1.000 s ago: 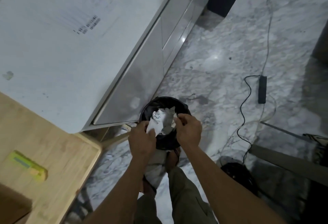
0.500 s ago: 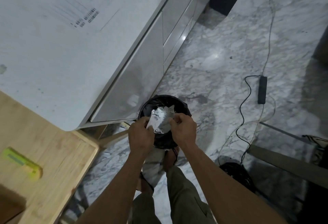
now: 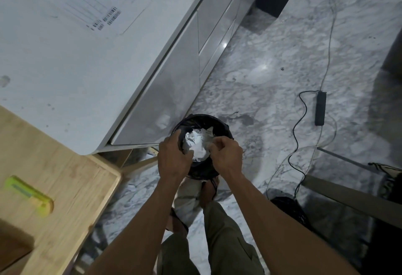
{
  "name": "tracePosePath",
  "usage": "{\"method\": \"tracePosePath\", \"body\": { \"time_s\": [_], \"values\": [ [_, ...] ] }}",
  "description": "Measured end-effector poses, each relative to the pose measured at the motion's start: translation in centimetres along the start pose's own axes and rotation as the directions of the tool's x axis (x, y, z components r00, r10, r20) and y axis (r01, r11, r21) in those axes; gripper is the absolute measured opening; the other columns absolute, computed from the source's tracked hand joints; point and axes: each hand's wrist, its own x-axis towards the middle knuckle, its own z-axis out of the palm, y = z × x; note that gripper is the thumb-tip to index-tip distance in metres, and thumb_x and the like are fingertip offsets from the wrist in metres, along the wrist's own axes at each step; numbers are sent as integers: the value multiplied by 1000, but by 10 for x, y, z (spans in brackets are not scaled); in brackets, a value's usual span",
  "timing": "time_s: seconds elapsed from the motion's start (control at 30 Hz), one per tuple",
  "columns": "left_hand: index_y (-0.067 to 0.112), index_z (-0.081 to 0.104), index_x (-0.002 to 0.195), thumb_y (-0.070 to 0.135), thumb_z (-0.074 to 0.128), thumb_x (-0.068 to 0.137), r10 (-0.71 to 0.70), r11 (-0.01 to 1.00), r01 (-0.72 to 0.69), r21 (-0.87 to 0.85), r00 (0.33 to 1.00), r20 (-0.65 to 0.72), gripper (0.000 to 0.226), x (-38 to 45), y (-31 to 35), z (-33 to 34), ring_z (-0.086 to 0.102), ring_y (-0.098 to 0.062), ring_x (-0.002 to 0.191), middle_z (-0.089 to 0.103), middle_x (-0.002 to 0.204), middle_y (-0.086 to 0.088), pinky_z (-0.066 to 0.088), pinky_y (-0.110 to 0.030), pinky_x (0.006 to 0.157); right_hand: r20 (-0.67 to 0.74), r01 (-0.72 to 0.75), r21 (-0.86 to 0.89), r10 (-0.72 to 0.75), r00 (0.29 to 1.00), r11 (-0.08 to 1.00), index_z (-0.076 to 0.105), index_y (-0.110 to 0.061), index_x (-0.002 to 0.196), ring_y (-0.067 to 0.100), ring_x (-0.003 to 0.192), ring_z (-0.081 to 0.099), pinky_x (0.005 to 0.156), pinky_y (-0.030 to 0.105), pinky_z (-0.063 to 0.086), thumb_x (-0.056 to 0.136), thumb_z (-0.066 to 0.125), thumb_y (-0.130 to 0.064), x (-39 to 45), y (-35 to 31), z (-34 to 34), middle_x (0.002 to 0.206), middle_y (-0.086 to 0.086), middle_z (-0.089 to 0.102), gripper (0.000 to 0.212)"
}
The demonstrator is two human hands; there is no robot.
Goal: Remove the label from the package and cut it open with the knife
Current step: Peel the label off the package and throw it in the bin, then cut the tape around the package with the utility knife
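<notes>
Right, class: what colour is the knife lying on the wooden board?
The knife is bright yellow-green, seen in the head view at lower left on the wooden board.

Black bin [image 3: 201, 122] on marble floor [image 3: 272, 74] — white cabinet [image 3: 169, 92] beside.

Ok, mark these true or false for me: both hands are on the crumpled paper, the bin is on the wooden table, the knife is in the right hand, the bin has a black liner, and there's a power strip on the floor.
1. Both hands are on the crumpled white paper. True: the left hand and right hand pinch it from either side over the bin.
2. The bin stands on the wooden table. False: it stands on the marble floor, beside the white cabinet.
3. The right hand holds the knife. False: the yellow-green knife lies on the wooden table.
4. The bin has a black liner. True.
5. A black power strip lies on the floor. True.
</notes>
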Motion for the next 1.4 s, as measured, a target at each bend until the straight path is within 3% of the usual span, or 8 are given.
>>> {"method": "tracePosePath", "body": {
  "time_s": [0.13, 0.27, 0.37, 0.5, 0.67, 0.93, 1.17, 1.4],
  "values": [
    [6, 52, 140, 21, 77, 82, -4, 998, 2, -56, 999, -43, 64, -14, 11, -18, 54, -35, 120, 60, 130, -19, 43, -42, 96, 13, 16, 6, -16, 1000, 1000, 70, -12, 114, 19, 93, 67, 88, 34, 54, 88, 67, -25, -5, -10, -15, 101, 5, 73, 30],
    [-4, 62, 112, 13, 76, 80, 37, 993, -46, -109, 996, -80, 39, -38, 32, -48, 47, -20, 83, 65, 104, -28, 35, -32, 75, 29, 22, 8, -22, 999, 1000, 69, -11, 117, 19, 90, 66, 84, 26, 50, 90, 65, -24, -16, -30, -40, 99, 6, 73, 30],
    [-2, 63, 113, 23, 73, 78, 51, 990, -67, -128, 991, -120, 44, -57, 41, -68, 53, -23, 88, 67, 106, -22, 41, -34, 79, 35, 49, 13, -49, 998, 999, 69, -12, 116, 15, 86, 63, 84, 25, 50, 89, 66, -25, -29, -46, -57, 94, 3, 70, 30],
    [6, 58, 133, 22, 78, 83, 21, 987, -50, -151, 982, -185, 57, -82, 42, -91, 60, -32, 116, 64, 125, -17, 49, -40, 98, 26, 124, 24, -124, 992, 992, 69, -7, 113, 16, 87, 62, 80, 22, 44, 90, 66, -22, -56, -66, -78, 86, -2, 62, 28],
    [11, 55, 139, 28, 74, 87, 9, 976, -61, -211, 971, -239, 58, -127, 27, -132, 61, -24, 122, 64, 132, -11, 47, -32, 99, 7, 188, 34, -189, 982, 982, 69, -4, 104, 26, 97, 66, 82, 24, 47, 92, 64, -20, -105, -93, -85, 101, 9, 71, 21],
    [12, 64, 128, 22, 74, 87, -71, 947, -86, -310, 884, -462, 44, -245, -63, -190, 64, -23, 105, 70, 117, -9, 51, -34, 90, 137, 387, 129, -403, 905, 913, 66, -16, 120, 17, 96, 61, 80, 24, 44, 92, 62, -24, -245, -126, -58, 107, 0, 66, 29],
    [11, 64, 128, 29, 71, 91, -292, 897, 61, -437, 825, -485, 42, -359, -175, -199, 62, -15, 98, 70, 118, -5, 46, -25, 84, 435, 503, 95, -490, 755, 859, 63, -20, 119, 16, 99, 66, 85, 28, 51, 89, 68, -29, -353, -107, 8, 107, -2, 69, 32],
    [9, 64, 128, 22, 70, 92, -489, 819, 185, -544, 722, -490, 39, -404, -250, -200, 65, -25, 109, 70, 122, -12, 55, -38, 91, 546, 561, 35, -487, 682, 827, 62, -19, 121, 13, 91, 66, 76, 25, 52, 90, 67, -28, -397, -114, 68, 102, -1, 69, 33]
  ]
}}
